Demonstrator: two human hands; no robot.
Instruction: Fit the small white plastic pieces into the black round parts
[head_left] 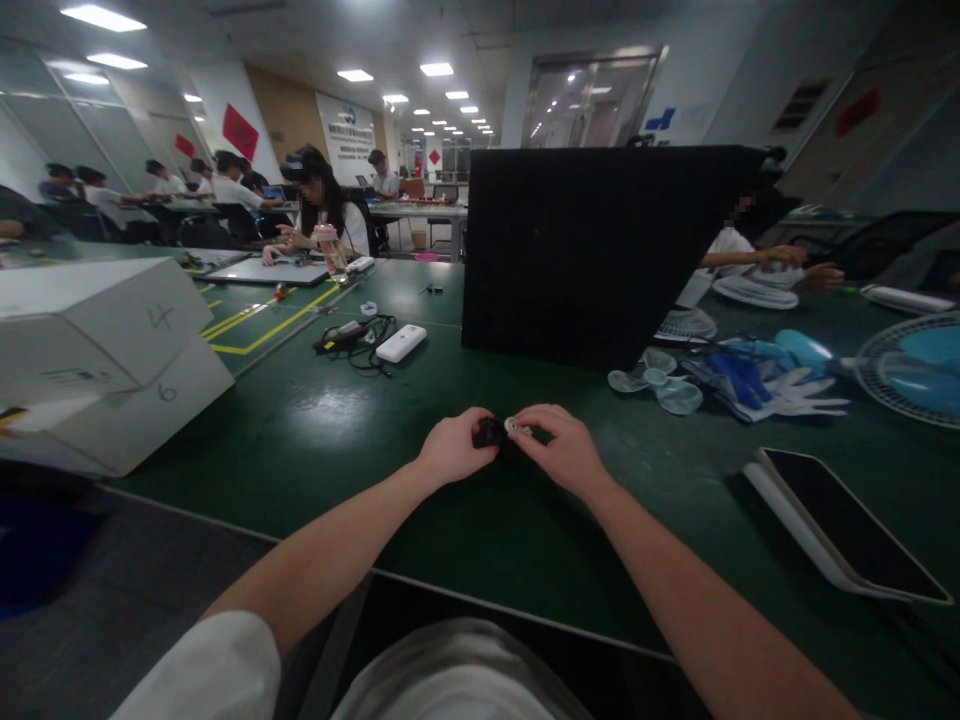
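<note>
Close together over the green table (pixel 450 530), both my hands are at work in the middle of the view. My left hand (pixel 459 445) is closed around a small round black part (pixel 489 432). Pinched between the thumb and fingers of my right hand (pixel 559 445) is a small white piece (pixel 513 425), right beside the black part. Whether the two pieces touch is too small to tell. Fingers cover much of both, so their exact kind does not show.
A black panel (pixel 570 250) stands ahead. White boxes (pixel 97 350) are at left, a white power bank (pixel 402 344) with cables nearer. On the right lie a clear fan blade (pixel 660 380), gloves (pixel 772 385), a fan grille (pixel 919 365) and a tablet-like device (pixel 847 520). Co-workers sit beyond.
</note>
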